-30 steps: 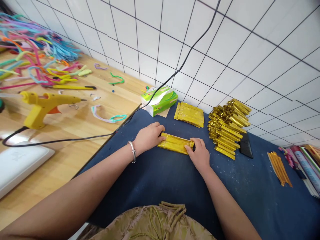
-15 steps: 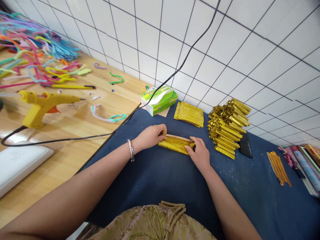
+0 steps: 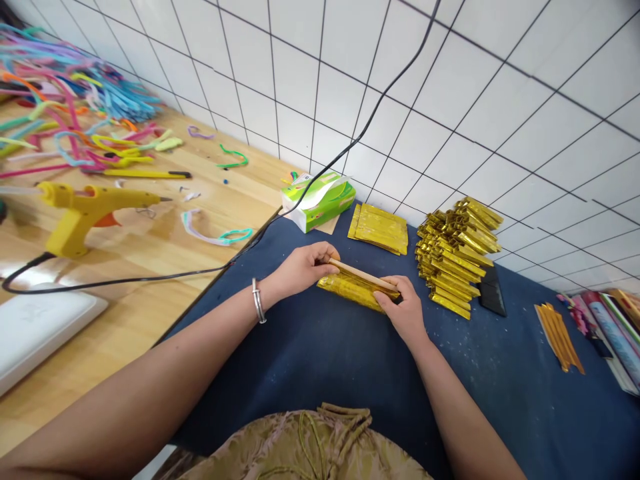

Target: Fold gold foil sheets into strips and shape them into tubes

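A sheet of gold foil paper (image 3: pixel 353 291), partly folded into a strip, lies across the dark blue table cover between my hands. Its upper long edge is turned up and shows a pale tan underside (image 3: pixel 364 273). My left hand (image 3: pixel 311 268) pinches the left end of that edge between thumb and fingers. At the right end, my right hand (image 3: pixel 400 303) grips the paper, thumb in front and fingers behind. Beyond the hands lies a stack of flat gold paper sheets (image 3: pixel 379 230). To the right is a heap of folded gold paper strips (image 3: pixel 453 257).
A green tissue pack (image 3: pixel 320 200) stands by the tiled wall. On the wooden table at left are a yellow hot glue gun (image 3: pixel 90 212), its black cord, a white device (image 3: pixel 50 327) and colourful pipe cleaners (image 3: pixel 75 93). A dark phone-like slab (image 3: pixel 493 293) and orange strips (image 3: pixel 559 337) lie right.
The paper's upper edge has been raised and folded toward me, showing more of its tan underside. Both hands have shifted slightly to the right.
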`<act>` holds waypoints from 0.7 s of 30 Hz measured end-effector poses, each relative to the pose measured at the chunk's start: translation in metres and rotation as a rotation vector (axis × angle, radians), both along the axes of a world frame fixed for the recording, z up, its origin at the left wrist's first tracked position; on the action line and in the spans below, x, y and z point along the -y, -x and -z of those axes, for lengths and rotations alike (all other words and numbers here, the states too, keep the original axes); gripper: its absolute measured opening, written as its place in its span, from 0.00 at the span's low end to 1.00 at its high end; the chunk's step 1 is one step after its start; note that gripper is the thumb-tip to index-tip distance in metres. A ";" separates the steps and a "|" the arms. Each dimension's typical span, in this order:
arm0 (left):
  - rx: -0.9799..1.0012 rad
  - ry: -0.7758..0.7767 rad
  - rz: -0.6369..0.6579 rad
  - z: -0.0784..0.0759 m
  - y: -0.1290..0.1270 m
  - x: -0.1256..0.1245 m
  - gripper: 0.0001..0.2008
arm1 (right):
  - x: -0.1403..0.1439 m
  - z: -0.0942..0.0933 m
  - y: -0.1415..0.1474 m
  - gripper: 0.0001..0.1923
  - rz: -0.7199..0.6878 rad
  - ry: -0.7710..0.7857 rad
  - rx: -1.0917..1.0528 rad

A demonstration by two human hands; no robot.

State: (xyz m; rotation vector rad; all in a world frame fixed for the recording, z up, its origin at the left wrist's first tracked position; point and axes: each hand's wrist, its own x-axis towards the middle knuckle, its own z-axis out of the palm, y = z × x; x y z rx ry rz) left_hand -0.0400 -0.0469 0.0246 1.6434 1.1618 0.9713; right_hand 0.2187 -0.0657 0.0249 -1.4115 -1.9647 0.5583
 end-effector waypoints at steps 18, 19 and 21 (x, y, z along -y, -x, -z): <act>-0.028 -0.028 -0.006 -0.009 -0.003 0.005 0.10 | 0.008 -0.010 0.008 0.12 0.065 0.140 -0.116; -0.041 -0.036 -0.012 -0.008 -0.003 0.005 0.11 | 0.009 -0.010 0.008 0.12 0.067 0.131 -0.110; -0.057 -0.047 -0.030 -0.007 -0.004 0.004 0.11 | 0.009 -0.009 0.008 0.12 0.073 0.117 -0.107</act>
